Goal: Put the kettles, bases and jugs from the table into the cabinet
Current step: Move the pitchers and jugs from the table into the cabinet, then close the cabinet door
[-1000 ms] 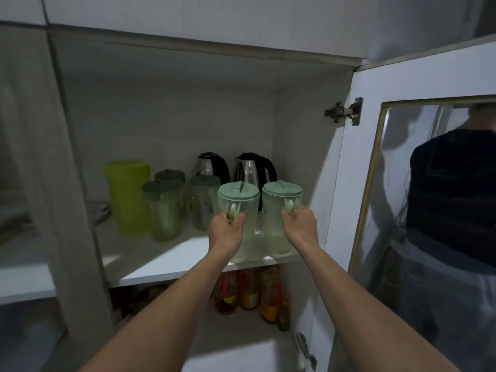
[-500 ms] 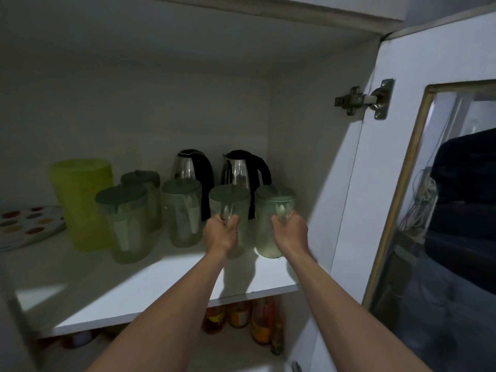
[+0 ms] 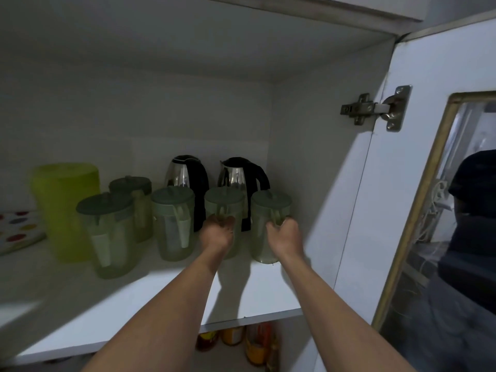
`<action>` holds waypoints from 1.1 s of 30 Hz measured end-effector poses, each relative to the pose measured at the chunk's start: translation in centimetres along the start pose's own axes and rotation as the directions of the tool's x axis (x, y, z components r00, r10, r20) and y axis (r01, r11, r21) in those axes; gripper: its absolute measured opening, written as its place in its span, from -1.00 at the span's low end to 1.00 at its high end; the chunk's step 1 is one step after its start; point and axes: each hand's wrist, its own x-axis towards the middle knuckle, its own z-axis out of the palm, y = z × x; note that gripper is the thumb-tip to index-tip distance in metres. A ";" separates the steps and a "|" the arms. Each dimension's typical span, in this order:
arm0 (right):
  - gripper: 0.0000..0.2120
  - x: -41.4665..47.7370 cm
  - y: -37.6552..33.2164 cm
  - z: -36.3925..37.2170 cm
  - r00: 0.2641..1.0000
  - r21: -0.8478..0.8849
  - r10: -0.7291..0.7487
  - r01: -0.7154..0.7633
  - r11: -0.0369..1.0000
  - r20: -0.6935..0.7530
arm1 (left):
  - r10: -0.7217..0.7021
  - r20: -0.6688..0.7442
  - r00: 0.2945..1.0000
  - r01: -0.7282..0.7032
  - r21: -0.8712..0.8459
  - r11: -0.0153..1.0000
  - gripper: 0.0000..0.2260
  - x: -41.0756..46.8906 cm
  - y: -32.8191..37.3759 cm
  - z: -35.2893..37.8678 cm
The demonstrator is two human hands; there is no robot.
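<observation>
Cabinet shelf (image 3: 134,299) inspected with the door (image 3: 362,210) open at the right. Five green-lidded jugs are noted upright on it. The inner jug (image 3: 224,200) is gripped at its handle by the left hand (image 3: 217,233), fingers curled round it. The end jug (image 3: 271,201), just beside it and nearest the cabinet's right wall, is gripped the same way by the right hand (image 3: 281,234). Two steel kettles (image 3: 185,170) with black handles are seen directly behind these jugs, at the back of the shelf. Three further jugs (image 3: 173,224) are ranged to the left, with a yellow-green container (image 3: 64,200) beyond them. Bottles (image 3: 255,345) are visible on the level below. Whether bases sit under the kettles cannot be told
</observation>
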 end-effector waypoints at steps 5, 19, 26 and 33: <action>-0.66 -1.0 -0.7 -1.0 1.000 -0.048 0.002 -0.001 0.999 0.020 | -0.016 0.015 1.000 0.014 0.124 0.992 -0.54 -0.6 0.0 -0.7; -0.50 -9.7 -5.8 -7.4 0.967 -0.425 -0.252 0.241 0.872 0.031 | 0.170 -0.022 0.985 -0.159 0.252 0.954 -0.57 -8.3 6.9 -6.6; -0.52 -19.2 -9.8 -14.1 0.915 -0.534 -0.398 0.369 0.760 0.066 | 0.529 0.169 0.832 -0.555 0.225 0.801 -0.66 -16.3 11.9 -12.8; -0.43 -29.3 -14.4 -23.0 0.885 -0.668 -0.465 0.361 0.651 0.025 | 0.699 0.214 0.682 -0.729 0.131 0.672 -0.75 -25.1 15.1 -17.4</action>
